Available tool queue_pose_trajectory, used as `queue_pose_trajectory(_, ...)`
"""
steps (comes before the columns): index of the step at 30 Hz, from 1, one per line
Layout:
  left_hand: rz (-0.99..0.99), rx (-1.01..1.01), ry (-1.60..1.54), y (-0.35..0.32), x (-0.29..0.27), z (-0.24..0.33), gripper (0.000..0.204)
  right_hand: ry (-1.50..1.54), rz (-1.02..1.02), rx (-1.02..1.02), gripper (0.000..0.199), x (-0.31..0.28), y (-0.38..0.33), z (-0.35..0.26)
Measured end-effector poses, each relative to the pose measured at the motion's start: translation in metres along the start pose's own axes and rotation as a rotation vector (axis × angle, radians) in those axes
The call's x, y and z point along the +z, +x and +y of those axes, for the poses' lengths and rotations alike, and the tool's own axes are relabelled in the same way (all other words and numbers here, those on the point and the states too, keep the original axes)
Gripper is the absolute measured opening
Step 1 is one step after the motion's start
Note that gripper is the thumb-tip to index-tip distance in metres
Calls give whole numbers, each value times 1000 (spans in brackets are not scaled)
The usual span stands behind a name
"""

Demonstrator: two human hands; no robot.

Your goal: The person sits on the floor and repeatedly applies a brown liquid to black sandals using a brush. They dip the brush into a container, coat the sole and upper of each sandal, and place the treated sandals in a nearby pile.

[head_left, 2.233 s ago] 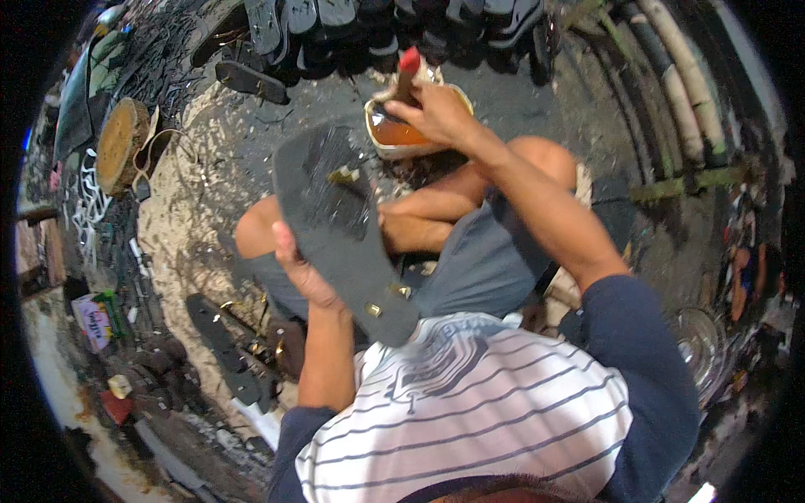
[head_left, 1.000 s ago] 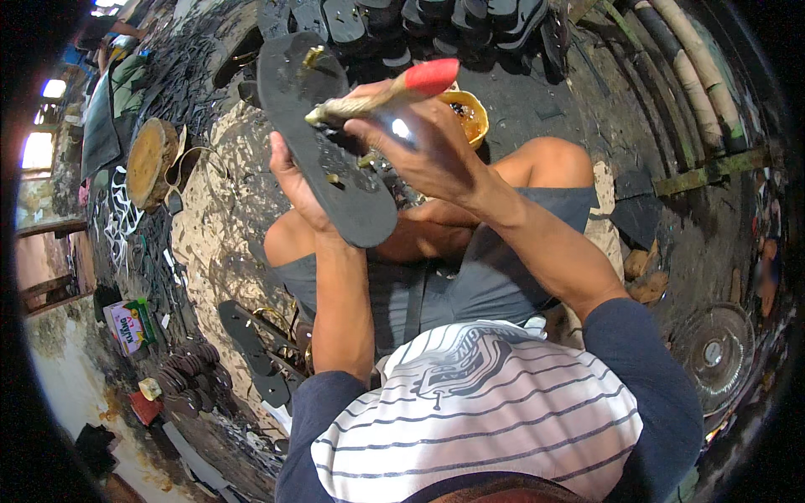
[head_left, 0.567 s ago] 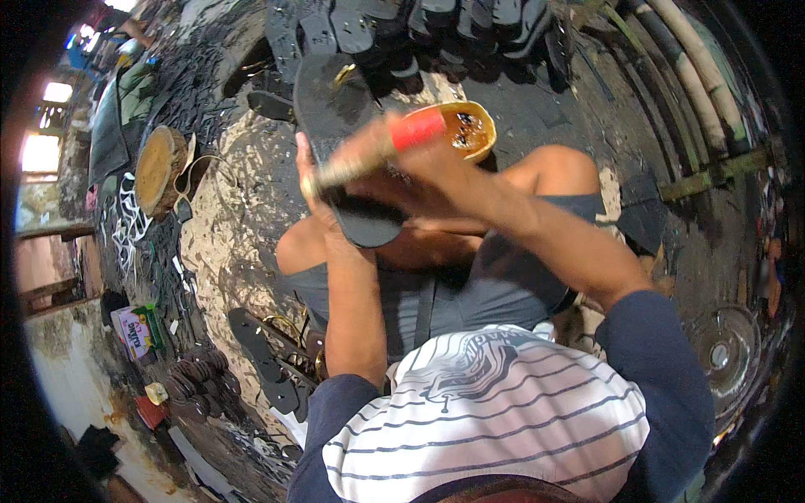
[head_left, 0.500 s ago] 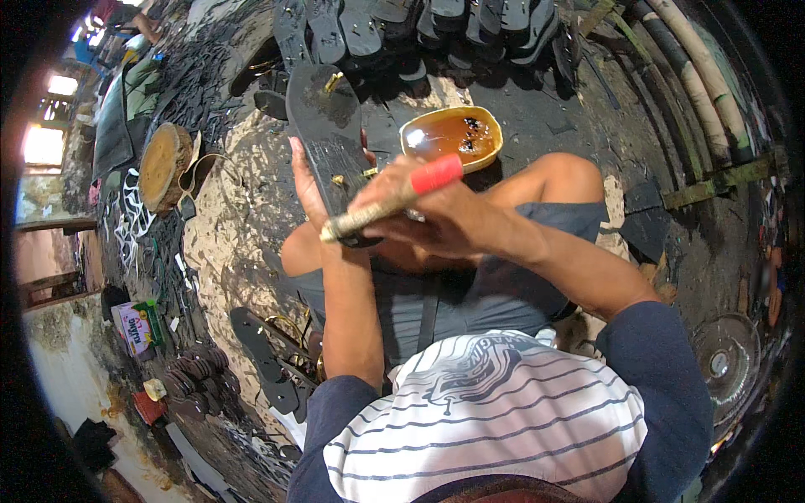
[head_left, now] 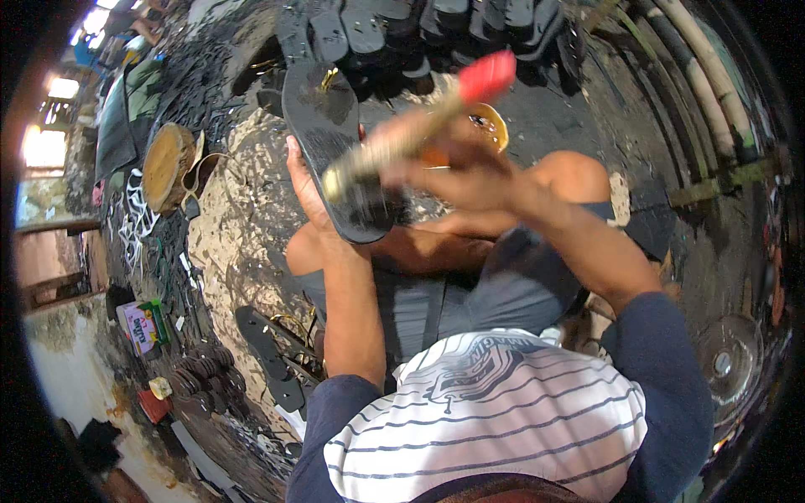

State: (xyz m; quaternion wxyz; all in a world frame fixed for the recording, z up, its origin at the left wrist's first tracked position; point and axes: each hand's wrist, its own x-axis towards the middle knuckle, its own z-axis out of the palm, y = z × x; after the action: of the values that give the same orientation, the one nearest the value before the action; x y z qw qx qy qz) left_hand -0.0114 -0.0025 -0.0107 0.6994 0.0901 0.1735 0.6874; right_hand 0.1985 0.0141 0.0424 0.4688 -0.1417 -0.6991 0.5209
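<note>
My left hand (head_left: 303, 180) is wrapped round the edge of a black sandal sole (head_left: 323, 117), its thumb on the left edge and fingertips showing at the right edge. Yellowish tufts stick out of the sole's far end, and part of its surface looks wet. Across the near part of the sole, my right hand (head_left: 457, 168) grips a pale stick with a red end (head_left: 488, 75). The stick's pale tip lies over the sole; motion blur hides whether they touch. Behind that hand stands a yellow-rimmed bowl (head_left: 501, 126) of amber liquid, partly covered.
Several black soles (head_left: 411, 29) are piled at the far side. A round wooden block (head_left: 168, 168) stands at the left, near white strips (head_left: 138, 210) and dark scraps. More soles (head_left: 264, 344) lie by my left elbow. Poles (head_left: 696, 75) run along the right, above a round fan-like grille (head_left: 723, 365).
My right hand has swung the stick upward and to the right, its red end now farther away. The near part of the sole is more uncovered. My left hand keeps its hold.
</note>
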Motion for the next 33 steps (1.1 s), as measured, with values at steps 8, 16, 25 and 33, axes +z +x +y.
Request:
queue_pose_trajectory(8,102,145,140,-2,36,-13,53,-122,120,125,30,14,-25,32)
queue_pose_trajectory(16,294,71,228,32,3,-34,60,-169,44,104,31,0,-60,-1)
queue_pose_trajectory(25,100,-28,289,232,52,10,80,-107,682,256,35,-68,-59,-44)
queue_pose_trajectory(33,394,350,996,82,-82,144,38,-365,760,290,38,-105,-33,-8)
